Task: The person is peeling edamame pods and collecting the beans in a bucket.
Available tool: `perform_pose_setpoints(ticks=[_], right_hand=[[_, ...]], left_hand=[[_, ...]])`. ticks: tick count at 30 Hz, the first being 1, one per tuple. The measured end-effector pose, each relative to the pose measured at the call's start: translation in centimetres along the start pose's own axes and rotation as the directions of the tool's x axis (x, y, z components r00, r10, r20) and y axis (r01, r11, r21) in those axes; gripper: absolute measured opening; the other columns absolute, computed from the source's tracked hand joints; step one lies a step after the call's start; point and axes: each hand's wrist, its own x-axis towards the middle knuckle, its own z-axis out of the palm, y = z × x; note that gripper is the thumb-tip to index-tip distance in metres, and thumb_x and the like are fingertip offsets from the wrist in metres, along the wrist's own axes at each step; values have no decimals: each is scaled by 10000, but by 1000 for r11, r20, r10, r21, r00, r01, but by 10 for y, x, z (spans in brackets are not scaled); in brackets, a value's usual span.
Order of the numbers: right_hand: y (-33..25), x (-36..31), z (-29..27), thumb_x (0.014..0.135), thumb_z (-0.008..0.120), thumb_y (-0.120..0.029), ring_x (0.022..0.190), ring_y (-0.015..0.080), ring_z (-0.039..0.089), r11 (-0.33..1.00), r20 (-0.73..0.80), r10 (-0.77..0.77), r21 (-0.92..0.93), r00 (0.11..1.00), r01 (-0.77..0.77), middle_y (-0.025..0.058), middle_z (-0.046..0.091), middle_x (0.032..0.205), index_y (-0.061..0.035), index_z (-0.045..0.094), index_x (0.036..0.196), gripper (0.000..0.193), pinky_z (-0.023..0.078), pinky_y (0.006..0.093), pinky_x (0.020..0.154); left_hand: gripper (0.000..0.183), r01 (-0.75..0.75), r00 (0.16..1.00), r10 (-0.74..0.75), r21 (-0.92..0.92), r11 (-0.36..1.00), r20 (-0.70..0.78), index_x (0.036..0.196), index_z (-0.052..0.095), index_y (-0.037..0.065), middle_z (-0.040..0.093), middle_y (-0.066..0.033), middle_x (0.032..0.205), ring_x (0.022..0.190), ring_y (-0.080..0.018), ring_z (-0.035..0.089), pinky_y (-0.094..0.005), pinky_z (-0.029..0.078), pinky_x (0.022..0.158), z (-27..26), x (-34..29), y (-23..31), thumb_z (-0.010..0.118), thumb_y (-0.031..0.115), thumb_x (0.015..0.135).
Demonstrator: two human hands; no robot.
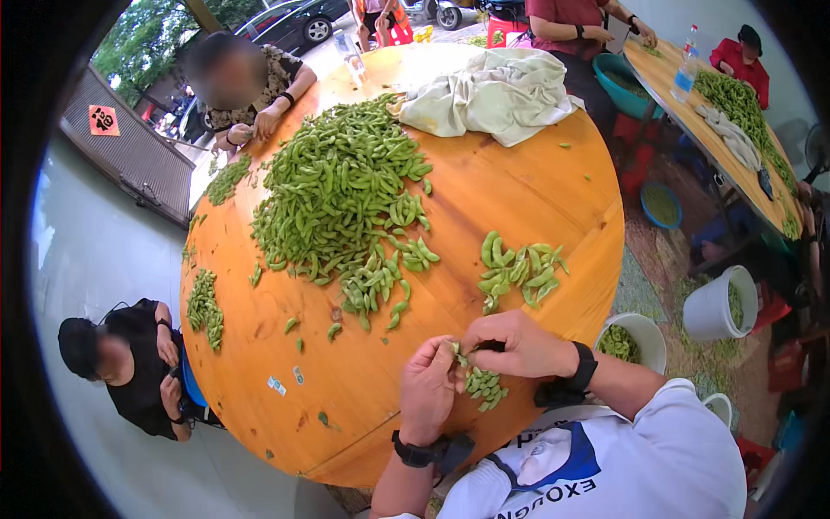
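Near the table's front edge, both my hands meet with fingertips pinched at a green soybean pod (pixel 458 349). My left hand (pixel 430 381) holds it from the left, and my right hand (pixel 517 344) grips it from the right. Just below them lies a little heap of shelled soybeans (pixel 487 387). A loose batch of soybean pods (pixel 522 270) rests beyond my right hand. The big heap of pods (pixel 337 186) covers the middle and far left of the round wooden table (pixel 372 432).
A crumpled pale cloth (pixel 493 97) and a clear bottle (pixel 350 59) lie at the far side. Two people sit at the left. White buckets (pixel 719 303) stand on the floor at right, below a second table (pixel 718 112) with more pods and people.
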Motion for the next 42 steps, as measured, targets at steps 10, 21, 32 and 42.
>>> perform_pose_setpoints(ticks=[10, 21, 32, 42], right_hand=[[5, 14, -4, 834, 668, -157, 652, 194, 615, 999, 13, -14, -43, 1000, 14, 101, 642, 727, -18, 644, 859, 144, 479, 308, 614], [-3, 30, -28, 787, 658, -95, 668, 251, 634, 972, 226, -102, -186, 969, 145, 110, 620, 703, -40, 636, 796, 60, 495, 338, 634], [-3, 27, -17, 799, 686, -126, 734, 274, 661, 965, -30, -150, -224, 988, 140, 128, 683, 812, -10, 680, 901, 155, 521, 350, 678], [3, 26, -8, 818, 687, -96, 726, 169, 657, 986, 21, -57, -158, 998, 60, 87, 695, 808, -3, 687, 911, 132, 504, 285, 679]], left_hand=[[151, -110, 993, 110, -9, 994, 28, 1035, 594, 36, 607, -14, 814, 617, -85, 539, -226, 430, 531, -8, 9, -6, 510, 160, 1020], [133, -181, 983, 185, -133, 974, 18, 1008, 599, 18, 614, -44, 835, 648, -112, 551, -227, 448, 537, -22, 16, -1, 564, 145, 994], [73, -151, 987, 154, -59, 987, 48, 1018, 575, 62, 629, -36, 865, 687, -117, 563, -237, 452, 586, -10, 10, -1, 537, 122, 1000], [56, -128, 990, 133, -117, 985, 36, 990, 564, 34, 625, -76, 782, 619, -143, 576, -245, 472, 545, -10, 10, -2, 590, 76, 963]])
